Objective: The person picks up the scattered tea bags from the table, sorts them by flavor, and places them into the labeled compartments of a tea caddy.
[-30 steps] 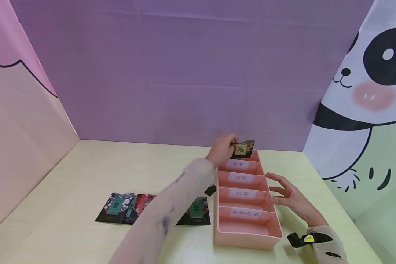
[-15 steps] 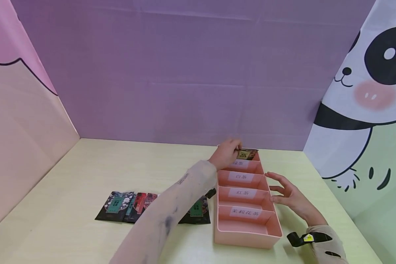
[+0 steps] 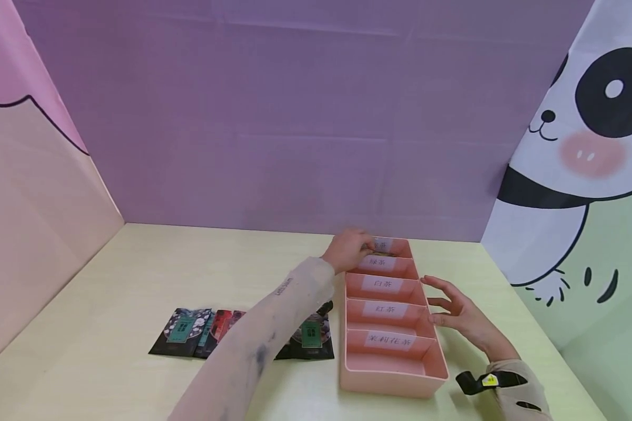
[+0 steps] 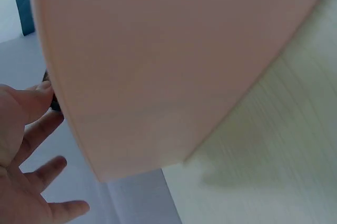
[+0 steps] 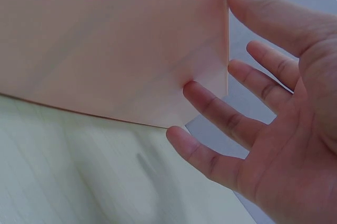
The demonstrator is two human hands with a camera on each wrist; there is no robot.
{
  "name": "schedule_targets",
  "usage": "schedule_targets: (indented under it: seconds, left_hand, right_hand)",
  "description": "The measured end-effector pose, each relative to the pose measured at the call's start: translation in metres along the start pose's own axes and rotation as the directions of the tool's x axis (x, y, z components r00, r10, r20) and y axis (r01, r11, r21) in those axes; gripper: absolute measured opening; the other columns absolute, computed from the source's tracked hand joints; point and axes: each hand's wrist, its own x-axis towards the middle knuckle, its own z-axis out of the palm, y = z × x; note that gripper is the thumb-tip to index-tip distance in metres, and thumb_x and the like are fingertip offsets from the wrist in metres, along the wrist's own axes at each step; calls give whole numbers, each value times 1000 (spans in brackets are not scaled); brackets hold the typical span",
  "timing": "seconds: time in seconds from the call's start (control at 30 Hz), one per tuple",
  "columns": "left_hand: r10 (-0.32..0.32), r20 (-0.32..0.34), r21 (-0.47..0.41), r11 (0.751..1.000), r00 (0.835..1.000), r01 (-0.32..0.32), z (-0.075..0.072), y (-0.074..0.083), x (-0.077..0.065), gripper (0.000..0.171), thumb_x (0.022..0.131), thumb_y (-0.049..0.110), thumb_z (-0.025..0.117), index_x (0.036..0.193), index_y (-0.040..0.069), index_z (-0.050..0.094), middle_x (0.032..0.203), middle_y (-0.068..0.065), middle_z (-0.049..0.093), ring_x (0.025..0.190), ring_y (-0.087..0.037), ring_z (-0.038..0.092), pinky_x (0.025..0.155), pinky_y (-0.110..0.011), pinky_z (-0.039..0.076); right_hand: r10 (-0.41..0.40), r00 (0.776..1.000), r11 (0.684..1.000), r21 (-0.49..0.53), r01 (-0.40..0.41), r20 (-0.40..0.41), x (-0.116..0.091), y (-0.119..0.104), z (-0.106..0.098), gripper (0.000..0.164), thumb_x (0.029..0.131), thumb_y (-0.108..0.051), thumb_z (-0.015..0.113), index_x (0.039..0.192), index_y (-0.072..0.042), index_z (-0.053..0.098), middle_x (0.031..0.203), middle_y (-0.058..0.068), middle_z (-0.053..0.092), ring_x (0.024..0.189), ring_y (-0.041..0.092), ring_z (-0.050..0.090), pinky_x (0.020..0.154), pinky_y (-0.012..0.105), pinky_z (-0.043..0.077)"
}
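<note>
Left fingers pinching dark packet, right fingers spread against pink box, pale table, purple backdrop.

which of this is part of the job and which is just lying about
In the job: pink divided box; packet pinched in the left hand; right hand touching the box; probably the dark packets left of it.

Just around: purple backdrop; panda print.

Compartment box, 5 o'clock: pink plastic, smooth, satin finish. Labels on it: white, paper-like. Tea sachets, 8 o'clock: film or foil look, slight sheen, crinkled top edges. Tabletop, 8 round to 4 o'clock: pale wood grain, smooth. Backdrop, 12 o'clock: purple cloth, matt, creased. Panda-print sheet, 3 o'clock: cloth-like, matt. Sleeve, 7 o'clock: matt cloth.
</note>
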Motion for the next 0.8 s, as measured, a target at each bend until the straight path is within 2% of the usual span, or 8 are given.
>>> schedule_targets:
  seconds: [0.13, 0.23, 0.4, 0.6, 0.8]
  left_hand:
    - [-61, 6, 44, 997, 998, 61, 0, -5, -2, 15, 99, 21, 64, 105, 18, 78, 124, -2, 63, 122, -26, 50, 97, -49, 44]
    - [-86, 10, 49, 995, 996, 86, 0, -9, -3, 17, 98, 21, 65, 106, 20, 79, 131, -4, 59, 131, -27, 43, 102, -53, 39]
    - [-83, 25, 106, 991, 996, 80, -2, -14, -4, 21, 100, 20, 62, 113, 23, 78, 137, -6, 55, 139, -30, 34, 109, -57, 31]
    - [-90, 78, 156, 985, 993, 77, -3, -18, -8, 27, 102, 20, 58, 123, 27, 73, 144, -6, 51, 145, -32, 26, 113, -64, 19]
    - [-44, 137, 209, 978, 990, 14, -4, -22, -10, 34, 106, 23, 50, 137, 31, 63, 152, -4, 41, 147, -33, 19, 115, -61, 16]
  right_hand:
    - [-8, 1000, 1000, -8, 8, 2, 0, 1, -1, 70, 94, 3, 62, 154, -4, 27, 146, -15, 37, 118, 8, 57, 90, 30, 52]
    - [-14, 1000, 1000, -5, 14, 6, 0, 1, -2, 69, 94, 3, 62, 154, -6, 28, 146, -15, 37, 118, 8, 57, 90, 30, 52]
    - [-19, 1000, 1000, 0, 19, 10, 1, 2, -3, 69, 94, 4, 61, 154, -11, 31, 146, -16, 37, 119, 8, 57, 89, 30, 52]
    - [1, 1000, 1000, -5, -1, 10, 2, 1, -1, 69, 95, 3, 61, 154, -6, 27, 146, -15, 36, 118, 6, 56, 90, 30, 52]
    - [5, 1000, 1000, -3, -5, 5, 2, 0, -2, 68, 95, 4, 61, 154, -9, 30, 146, -14, 37, 119, 10, 57, 89, 30, 53]
